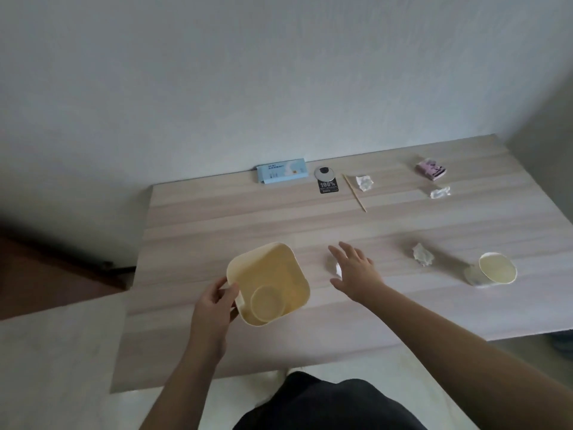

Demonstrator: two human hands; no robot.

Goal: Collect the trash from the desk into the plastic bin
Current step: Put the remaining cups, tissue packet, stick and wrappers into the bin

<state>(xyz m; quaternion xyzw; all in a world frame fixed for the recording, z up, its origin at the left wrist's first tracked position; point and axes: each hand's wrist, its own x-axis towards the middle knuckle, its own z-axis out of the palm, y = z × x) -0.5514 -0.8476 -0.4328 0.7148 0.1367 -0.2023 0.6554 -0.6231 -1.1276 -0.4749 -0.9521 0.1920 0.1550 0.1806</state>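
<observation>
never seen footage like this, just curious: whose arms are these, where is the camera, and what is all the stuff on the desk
One picture, from a camera worn on a person's head, looking down at their own bare arms. No machine here. The left hand grips the rim of a yellow plastic bin with a paper cup already inside. The right hand is open, reaching over a crumpled paper. On the wooden desk lie more crumpled papers, a tipped paper cup, a wooden stick, a blue box, a black tag and a pink packet.
</observation>
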